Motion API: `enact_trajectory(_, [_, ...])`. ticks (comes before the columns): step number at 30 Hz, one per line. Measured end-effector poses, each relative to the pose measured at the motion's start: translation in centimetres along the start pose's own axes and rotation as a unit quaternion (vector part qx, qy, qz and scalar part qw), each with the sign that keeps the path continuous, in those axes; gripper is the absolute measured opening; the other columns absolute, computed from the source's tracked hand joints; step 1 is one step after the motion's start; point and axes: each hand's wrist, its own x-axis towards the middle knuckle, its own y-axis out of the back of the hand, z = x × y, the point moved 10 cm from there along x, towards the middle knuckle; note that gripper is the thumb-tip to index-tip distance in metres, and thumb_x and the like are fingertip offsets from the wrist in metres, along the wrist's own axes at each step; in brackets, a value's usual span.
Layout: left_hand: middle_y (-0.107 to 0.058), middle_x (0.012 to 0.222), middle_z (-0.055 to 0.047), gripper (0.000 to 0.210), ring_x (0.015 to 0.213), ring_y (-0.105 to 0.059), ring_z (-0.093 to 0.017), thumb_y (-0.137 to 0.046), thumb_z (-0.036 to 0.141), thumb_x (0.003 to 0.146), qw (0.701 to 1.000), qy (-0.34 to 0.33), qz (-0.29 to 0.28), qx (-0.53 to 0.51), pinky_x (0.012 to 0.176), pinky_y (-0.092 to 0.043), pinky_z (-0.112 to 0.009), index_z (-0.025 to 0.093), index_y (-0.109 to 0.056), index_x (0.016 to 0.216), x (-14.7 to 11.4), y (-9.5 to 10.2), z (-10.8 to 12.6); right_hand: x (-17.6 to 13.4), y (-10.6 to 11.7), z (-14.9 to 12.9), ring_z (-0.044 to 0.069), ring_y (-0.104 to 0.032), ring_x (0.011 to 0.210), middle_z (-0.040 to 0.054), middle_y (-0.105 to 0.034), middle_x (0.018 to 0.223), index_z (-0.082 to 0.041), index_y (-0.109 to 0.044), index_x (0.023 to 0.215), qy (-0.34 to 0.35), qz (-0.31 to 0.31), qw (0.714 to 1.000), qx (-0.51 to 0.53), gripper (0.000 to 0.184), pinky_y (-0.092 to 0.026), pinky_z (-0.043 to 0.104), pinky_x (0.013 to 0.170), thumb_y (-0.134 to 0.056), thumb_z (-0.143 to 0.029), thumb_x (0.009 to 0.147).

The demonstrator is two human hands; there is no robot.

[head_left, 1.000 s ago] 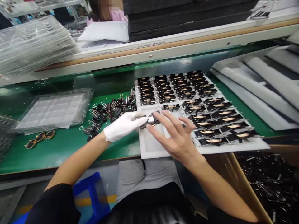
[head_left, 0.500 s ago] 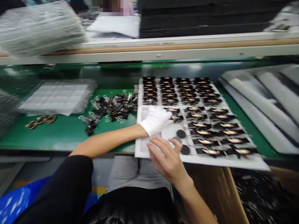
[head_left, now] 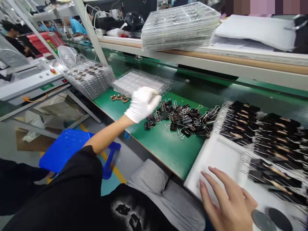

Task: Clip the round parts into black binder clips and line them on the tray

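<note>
My left hand [head_left: 142,104], in a white glove, is raised over the green table between a clear plastic tray [head_left: 138,81] and a pile of black binder clips [head_left: 185,117]. Its fingers are curled together; what they hold, if anything, is hidden. Three round gold-and-black pieces [head_left: 119,97] lie just left of the glove. My bare right hand [head_left: 228,199] hovers, fingers spread, over the near corner of a white foam tray [head_left: 202,160]. Rows of binder clips [head_left: 279,134], clamped round gold-edged pieces, fill other parts of that tray. Dark discs [head_left: 278,219] lie beside my right hand.
A stack of clear trays holding round pieces [head_left: 89,77] stands at the table's left end, by a white fan [head_left: 67,55]. More clear trays [head_left: 180,25] sit on the shelf [head_left: 240,61] above. A blue stool [head_left: 67,147] is below left. Other people work in the background.
The view has turned left. My gloved left hand has gone from the foam tray, across the clip pile, toward the round pieces. My right hand stays over the foam tray, fingers spread.
</note>
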Motion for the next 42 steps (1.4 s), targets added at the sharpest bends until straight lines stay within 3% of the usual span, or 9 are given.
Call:
enact_trajectory(5, [-0.067,0.097,-0.006,0.031,0.085,-0.052,-0.016,-0.062,0.045,0.103,0.966,0.152,-0.142,0.156,0.080,-0.038,-0.032,0.015,-0.067,0.104,-4.8,-1.2,-17.8,-0.3,-1.2,0.7,0.041,-0.072,0.108,0.0218,-0.071,0.126,-0.016,-0.067,0.120,-0.041,-0.015,0.999,-0.001,0.025,-0.041,0.050,0.086,-0.054,-0.034,0.108])
enact_trajectory(14, [-0.064,0.081,-0.006,0.039,0.073,-0.054,-0.020,-0.048,0.043,0.108,0.958,0.052,-0.235,0.160,0.072,-0.038,-0.034,0.017,-0.066,0.086,-7.0,-3.7,-18.6,0.6,-0.6,0.2,0.036,-0.070,0.112,0.0177,-0.071,0.127,-0.018,-0.067,0.121,-0.040,-0.038,0.998,0.025,0.019,-0.039,0.050,0.092,-0.057,-0.026,0.107])
enact_trajectory(18, [-0.067,0.091,-0.008,0.046,0.079,-0.058,-0.020,-0.036,0.045,0.112,0.968,-0.009,-0.179,0.176,0.074,-0.038,-0.033,0.015,-0.068,0.099,-6.3,-1.1,-11.6,1.5,0.4,0.1,0.027,-0.069,0.115,0.0147,-0.071,0.124,-0.018,-0.067,0.124,-0.070,-0.024,0.990,0.119,0.021,-0.047,0.044,0.098,-0.062,-0.018,0.103])
enact_trajectory(21, [-0.070,0.090,-0.010,0.038,0.081,-0.061,-0.024,-0.045,0.041,0.109,0.981,-0.132,-0.093,0.109,0.073,-0.037,-0.038,0.017,-0.069,0.092,-5.6,1.5,-0.4,2.2,-0.1,1.0,0.021,-0.072,0.108,0.0093,-0.075,0.118,-0.022,-0.069,0.125,-0.187,-0.022,0.954,0.232,0.022,-0.056,0.036,0.093,-0.064,-0.022,0.103])
enact_trajectory(25, [-0.068,0.076,-0.005,0.022,0.070,-0.059,-0.022,-0.060,0.033,0.103,0.918,-0.389,-0.061,-0.055,0.065,-0.031,-0.038,0.019,-0.068,0.088,-7.5,3.0,16.4,2.1,-4.5,1.3,0.022,-0.076,0.107,0.0089,-0.075,0.129,-0.026,-0.069,0.135,-0.382,-0.059,0.739,0.552,0.036,-0.065,0.037,0.088,-0.063,-0.044,0.105])
enact_trajectory(27, [-0.066,0.075,-0.004,0.015,0.068,-0.059,-0.021,-0.060,0.023,0.101,0.882,-0.461,-0.035,-0.086,0.064,-0.029,-0.038,0.017,-0.068,0.090,-8.2,2.9,21.4,2.0,-5.2,1.6,0.024,-0.074,0.111,0.0087,-0.074,0.133,-0.025,-0.072,0.132,-0.414,-0.025,0.634,0.653,0.037,-0.066,0.039,0.091,-0.067,-0.047,0.102])
enact_trajectory(30, [-0.067,0.077,-0.004,0.017,0.068,-0.059,-0.020,-0.055,0.023,0.103,0.845,-0.514,-0.015,-0.146,0.063,-0.030,-0.037,0.017,-0.068,0.094,-7.7,1.5,25.7,0.0,-3.9,4.4,0.023,-0.075,0.106,0.0070,-0.078,0.121,-0.023,-0.079,0.117,-0.458,0.074,0.566,0.681,0.027,-0.065,0.039,0.095,-0.075,-0.041,0.097])
enact_trajectory(37, [-0.072,0.086,-0.011,0.030,0.080,-0.070,-0.026,-0.047,0.033,0.107,0.815,-0.484,-0.271,-0.171,0.066,-0.045,-0.036,0.016,-0.072,0.099,-6.9,-7.1,36.9,-9.0,6.6,12.1,0.021,-0.078,0.102,0.0070,-0.079,0.117,-0.023,-0.081,0.103,-0.543,0.321,0.611,0.479,0.018,-0.065,0.035,0.093,-0.083,-0.036,0.090])
enact_trajectory(42, [-0.074,0.111,-0.020,0.049,0.098,-0.075,-0.036,-0.056,0.053,0.101,0.800,-0.378,-0.448,-0.127,0.071,-0.056,-0.040,0.010,-0.067,0.122,-8.9,-11.3,42.4,-11.4,10.3,13.9,0.023,-0.078,0.103,0.0061,-0.079,0.113,-0.024,-0.081,0.099,-0.547,0.375,0.624,0.414,0.016,-0.064,0.038,0.099,-0.081,-0.037,0.090])
